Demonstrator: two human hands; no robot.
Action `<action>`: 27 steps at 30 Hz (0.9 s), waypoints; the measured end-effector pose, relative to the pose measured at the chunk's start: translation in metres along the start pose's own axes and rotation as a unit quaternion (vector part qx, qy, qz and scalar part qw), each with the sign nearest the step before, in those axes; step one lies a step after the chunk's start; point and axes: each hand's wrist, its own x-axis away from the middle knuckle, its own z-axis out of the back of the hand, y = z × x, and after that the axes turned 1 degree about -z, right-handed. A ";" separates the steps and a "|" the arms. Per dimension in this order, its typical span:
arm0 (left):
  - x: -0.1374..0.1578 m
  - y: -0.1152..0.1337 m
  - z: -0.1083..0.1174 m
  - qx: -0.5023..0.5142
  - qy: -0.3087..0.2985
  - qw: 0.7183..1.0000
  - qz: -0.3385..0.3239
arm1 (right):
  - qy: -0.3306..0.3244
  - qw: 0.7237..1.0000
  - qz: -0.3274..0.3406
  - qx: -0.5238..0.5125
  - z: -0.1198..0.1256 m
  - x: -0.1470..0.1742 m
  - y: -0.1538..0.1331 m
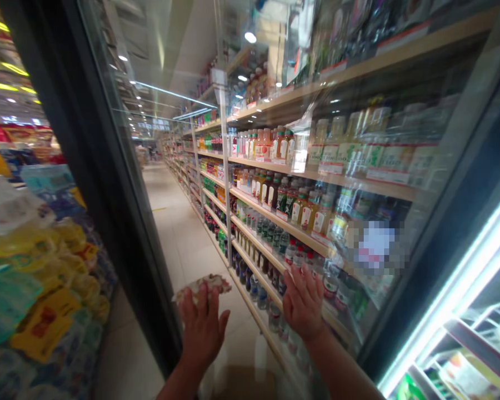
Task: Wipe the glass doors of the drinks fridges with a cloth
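A glass door pane (pixel 250 339) in a dark frame (pixel 120 183) stands tilted across the middle of the view. My left hand (pixel 202 322) presses a crumpled, pale, patterned cloth (pixel 206 283) against the glass near the left side of the frame, its fingers laid over the cloth. To the right, my right hand (pixel 304 303) rests on the pane, holding nothing, fingers stretched out and a little apart. Parts of the cloth are hidden under the left fingers.
Shelves (pixel 291 219) with rows of drink bottles (pixel 308 211) show in the glass. A lit cooler rack (pixel 479 339) with packaged goods is at lower right. On the left stand stacked, wrapped packs (pixel 45 266). A tiled aisle floor (pixel 169 211) runs back.
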 end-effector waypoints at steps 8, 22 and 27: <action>-0.089 -0.026 0.021 0.028 0.058 0.995 0.073 | 0.003 1.000 -0.003 -0.003 -0.001 0.002 0.000; -0.174 -0.033 0.052 0.031 0.078 0.993 0.081 | 0.003 1.000 -0.010 -0.026 0.001 0.003 0.002; -0.127 -0.003 0.035 0.019 0.047 0.998 -0.047 | 0.004 0.999 -0.008 -0.033 0.000 0.004 0.002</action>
